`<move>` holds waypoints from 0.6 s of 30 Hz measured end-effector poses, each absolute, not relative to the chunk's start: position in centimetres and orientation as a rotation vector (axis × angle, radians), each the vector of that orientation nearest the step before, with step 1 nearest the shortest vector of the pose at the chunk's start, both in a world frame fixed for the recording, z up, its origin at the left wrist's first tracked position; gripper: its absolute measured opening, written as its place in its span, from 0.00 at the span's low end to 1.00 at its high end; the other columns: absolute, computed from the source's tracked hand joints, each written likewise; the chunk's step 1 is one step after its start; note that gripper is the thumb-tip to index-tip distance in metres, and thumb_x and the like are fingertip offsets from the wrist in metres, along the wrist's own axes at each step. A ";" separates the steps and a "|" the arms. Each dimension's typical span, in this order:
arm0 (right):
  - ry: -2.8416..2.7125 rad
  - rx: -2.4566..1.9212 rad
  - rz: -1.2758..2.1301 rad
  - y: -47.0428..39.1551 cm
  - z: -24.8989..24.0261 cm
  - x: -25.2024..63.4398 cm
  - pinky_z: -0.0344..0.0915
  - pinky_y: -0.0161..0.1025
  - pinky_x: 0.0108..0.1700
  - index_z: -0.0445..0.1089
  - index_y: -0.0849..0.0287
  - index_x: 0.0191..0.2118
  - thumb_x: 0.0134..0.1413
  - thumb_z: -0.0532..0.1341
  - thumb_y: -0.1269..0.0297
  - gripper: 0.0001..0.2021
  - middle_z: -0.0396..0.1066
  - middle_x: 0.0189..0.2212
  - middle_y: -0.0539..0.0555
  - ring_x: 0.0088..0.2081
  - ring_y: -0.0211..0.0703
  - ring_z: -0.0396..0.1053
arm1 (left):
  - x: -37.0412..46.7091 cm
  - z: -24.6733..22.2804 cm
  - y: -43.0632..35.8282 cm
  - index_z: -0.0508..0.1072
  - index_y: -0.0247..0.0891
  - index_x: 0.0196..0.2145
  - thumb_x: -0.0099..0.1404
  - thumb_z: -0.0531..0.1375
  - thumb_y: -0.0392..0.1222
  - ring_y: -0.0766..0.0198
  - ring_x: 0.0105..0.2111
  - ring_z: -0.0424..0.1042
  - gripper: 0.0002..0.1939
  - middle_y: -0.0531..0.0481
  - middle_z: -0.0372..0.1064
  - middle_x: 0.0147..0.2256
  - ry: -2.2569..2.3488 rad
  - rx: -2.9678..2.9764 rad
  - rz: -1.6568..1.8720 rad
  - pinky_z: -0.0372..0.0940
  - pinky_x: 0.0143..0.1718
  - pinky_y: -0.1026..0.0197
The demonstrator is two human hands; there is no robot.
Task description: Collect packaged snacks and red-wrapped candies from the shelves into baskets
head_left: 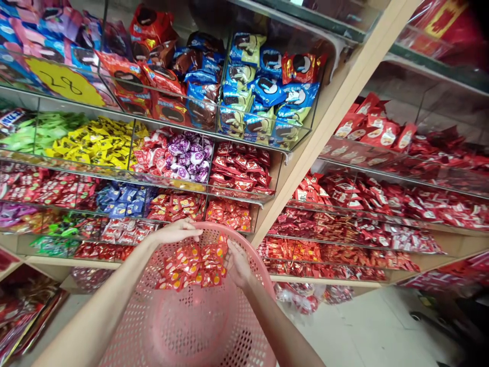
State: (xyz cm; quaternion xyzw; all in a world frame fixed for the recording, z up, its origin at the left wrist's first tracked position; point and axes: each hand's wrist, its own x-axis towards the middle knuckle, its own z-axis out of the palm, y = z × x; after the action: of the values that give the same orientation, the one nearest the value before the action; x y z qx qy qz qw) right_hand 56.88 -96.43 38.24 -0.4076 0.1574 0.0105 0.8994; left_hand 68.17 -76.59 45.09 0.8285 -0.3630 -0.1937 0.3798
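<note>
A pink plastic basket (191,326) with a perforated wall is below me, tilted toward the shelves. Several small red candy packets (183,267) with yellow-orange round prints lie in a cluster against its far inner side. My left hand (179,231) is at the far rim, its fingers closed over the edge just above the packets. Inside the basket on the right, my right hand (237,264) has its fingers curled at the right edge of the cluster, closed on packets there. Its fingertips are partly hidden.
Wooden shelves with clear bins hold wrapped sweets: yellow packets (97,142), purple-and-white sweets (189,153), blue packets (128,199) and red ones (240,165). A yellow price tag (66,81) reads 28. An upright wooden post (328,122) divides the shelves. Pale floor tiles (355,326) show at right.
</note>
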 end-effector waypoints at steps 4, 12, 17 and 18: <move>0.333 -0.832 0.049 -96.6 38.1 56.8 0.68 0.35 0.31 0.68 0.56 0.34 0.42 0.66 0.59 0.12 0.74 0.33 0.51 0.34 0.41 0.71 | 68.3 45.2 -76.8 0.78 0.42 0.25 0.57 0.54 0.60 0.60 0.40 0.65 0.22 0.52 0.69 0.31 -0.895 2.124 -0.514 0.54 0.48 0.62; 0.281 -0.755 0.294 -96.9 38.9 56.1 0.63 0.29 0.26 0.67 0.56 0.33 0.46 0.63 0.65 0.06 0.71 0.24 0.45 0.23 0.31 0.67 | 68.0 45.8 -77.3 0.78 0.41 0.26 0.58 0.53 0.61 0.61 0.39 0.65 0.23 0.51 0.68 0.34 -0.913 2.148 -0.493 0.56 0.45 0.64; 0.228 -0.849 0.347 -97.1 40.4 55.7 0.61 0.27 0.25 0.69 0.56 0.36 0.49 0.62 0.60 0.09 0.71 0.25 0.45 0.23 0.29 0.65 | 68.0 45.6 -77.4 0.78 0.41 0.26 0.58 0.53 0.60 0.62 0.39 0.65 0.23 0.51 0.66 0.35 -0.918 2.147 -0.480 0.55 0.46 0.64; 0.241 -0.859 0.360 -97.2 40.7 55.6 0.60 0.27 0.24 0.69 0.57 0.36 0.50 0.61 0.58 0.10 0.71 0.25 0.46 0.23 0.30 0.65 | 68.0 45.6 -77.4 0.78 0.41 0.26 0.58 0.53 0.60 0.62 0.39 0.64 0.23 0.51 0.66 0.35 -0.923 2.144 -0.479 0.55 0.46 0.64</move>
State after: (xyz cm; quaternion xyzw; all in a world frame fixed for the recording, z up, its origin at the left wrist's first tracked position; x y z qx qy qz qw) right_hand 55.63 -97.22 40.67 -0.4130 0.1157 0.1732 0.8866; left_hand 68.03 -77.37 45.64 0.8358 -0.3599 -0.1869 0.3700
